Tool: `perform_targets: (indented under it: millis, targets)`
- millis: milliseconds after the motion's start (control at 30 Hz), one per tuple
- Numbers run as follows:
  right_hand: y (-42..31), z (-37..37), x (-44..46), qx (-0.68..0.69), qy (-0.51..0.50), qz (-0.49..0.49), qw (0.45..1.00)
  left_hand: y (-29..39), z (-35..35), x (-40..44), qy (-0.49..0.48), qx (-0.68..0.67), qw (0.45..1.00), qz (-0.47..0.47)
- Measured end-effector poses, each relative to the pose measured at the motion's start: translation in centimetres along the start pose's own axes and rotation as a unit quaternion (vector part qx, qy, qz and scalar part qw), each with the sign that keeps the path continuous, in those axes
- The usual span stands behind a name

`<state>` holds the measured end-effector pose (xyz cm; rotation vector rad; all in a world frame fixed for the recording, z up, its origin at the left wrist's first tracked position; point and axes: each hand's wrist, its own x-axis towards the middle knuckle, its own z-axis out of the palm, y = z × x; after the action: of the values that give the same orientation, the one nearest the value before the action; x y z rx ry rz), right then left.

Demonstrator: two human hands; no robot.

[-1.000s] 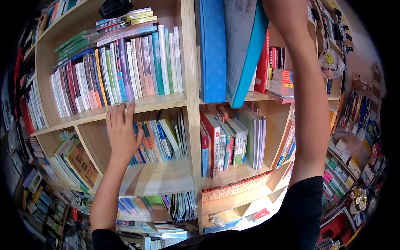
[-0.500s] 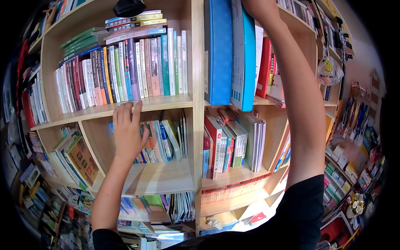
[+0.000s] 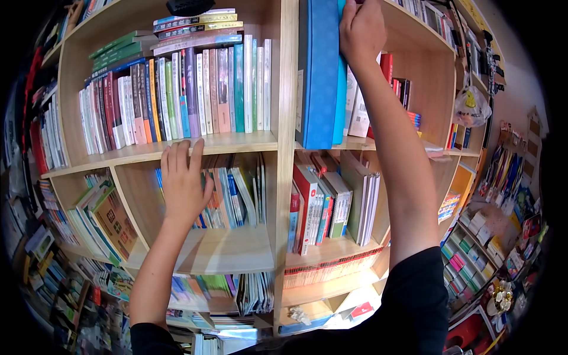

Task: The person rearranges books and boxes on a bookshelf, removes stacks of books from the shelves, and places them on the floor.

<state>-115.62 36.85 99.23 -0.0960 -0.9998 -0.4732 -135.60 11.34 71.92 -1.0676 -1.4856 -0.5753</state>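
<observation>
My left hand [image 3: 184,180] rests with fingers spread on the front edge of the wooden shelf [image 3: 236,144], below a row of upright books [image 3: 223,89]. It holds nothing. High on the right, my right hand [image 3: 362,32] is at the upper part of a teal folder [image 3: 341,106], its fingers bent against the folder's side. The folder stands upright beside a thick blue binder [image 3: 319,77], largely hidden by the binder and the hand. To the right of the folder are white-spined books [image 3: 360,115] and a red one, partly behind my forearm.
A vertical wooden divider [image 3: 286,118] separates the two bays. Lower compartments hold more books, among them a thick red-and-white one [image 3: 307,207]. A plastic bag [image 3: 472,107] hangs at the right side. A dark object [image 3: 189,6] hangs at the top.
The teal folder has moved left and back, from tilted and jutting out to upright against the blue binder. My right hand has shifted with it. My left hand stays on the shelf edge.
</observation>
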Motion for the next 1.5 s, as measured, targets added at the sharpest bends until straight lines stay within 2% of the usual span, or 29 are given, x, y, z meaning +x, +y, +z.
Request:
perform_targets:
  millis: [33, 100, 133, 200, 267, 333, 367, 500, 633, 700, 800, 833, 933, 1100, 1300, 1367, 1500]
  targets:
    - [0.4, 0.0, -0.4, -0.001, -0.001, 0.001, 1.0, 0.0, 0.0, 0.0, -0.002, 0.0, 1.0, 0.0]
    - [0.8, -0.3, -1.3, 0.037, -0.098, 0.05, 0.993, -0.2, 0.1, -0.1, 0.003, 0.003, 1.0, 0.002]
    - [1.0, -0.6, -1.8, 0.041, -0.1, 0.05, 0.993, -0.3, 0.0, -0.1, 0.001, 0.005, 1.0, 0.0]
    - [1.2, -1.3, -3.0, 0.013, 0.017, -0.075, 0.997, -0.4, 0.0, -0.1, -0.003, -0.005, 1.0, 0.005]
    - [1.3, -1.2, -4.5, 0.027, 0.005, -0.078, 0.997, -0.3, 0.2, -0.1, -0.001, -0.001, 1.0, 0.003]
    - [2.0, -0.9, -5.1, -0.031, 0.03, -0.093, 0.995, -0.3, 0.4, 0.0, 0.004, 0.001, 1.0, 0.006]
    - [1.7, -0.7, -5.4, 0.004, 0.016, -0.074, 0.997, -0.3, 0.5, 0.0, 0.008, 0.002, 1.0, 0.004]
    - [2.2, 0.5, -6.7, -0.018, 0.009, -0.057, 0.998, -0.3, 0.9, -0.2, 0.02, 0.011, 1.0, 0.004]
    - [2.0, -0.4, -6.2, -0.022, -0.004, -0.081, 0.996, -0.5, 0.8, -0.4, 0.02, 0.01, 1.0, 0.008]
    - [0.8, -1.7, -4.5, 0.048, 0.026, 0.02, 0.998, -0.6, 0.6, -0.2, 0.008, 0.005, 1.0, 0.007]
    - [-3.1, -4.1, -3.1, 0.141, 0.01, 0.009, 0.99, -0.6, 0.5, -0.1, 0.019, -0.002, 1.0, 0.014]
    - [-3.5, -4.0, -3.4, 0.102, -0.001, -0.066, 0.993, -0.5, 0.5, -0.1, 0.016, -0.001, 1.0, 0.014]
    - [-7.6, -6.0, -4.2, 0.077, -0.055, -0.075, 0.993, -0.3, 0.4, 0.1, 0.013, -0.003, 1.0, 0.009]
    - [-8.6, -5.2, -5.9, 0.049, -0.076, -0.09, 0.992, -0.3, 0.1, 0.1, 0.008, -0.007, 1.0, -0.001]
    - [-8.6, -5.9, -5.8, 0.028, -0.071, -0.112, 0.991, -0.1, 1.0, 0.1, 0.032, 0.001, 0.999, -0.011]
    - [-8.1, -6.4, -6.1, 0.015, -0.11, -0.095, 0.989, -0.1, 1.1, 0.1, 0.035, 0.0, 0.999, -0.011]
    - [-7.0, -6.5, -8.1, 0.022, -0.109, -0.095, 0.989, -0.1, 0.5, 0.1, 0.034, -0.003, 0.999, -0.007]
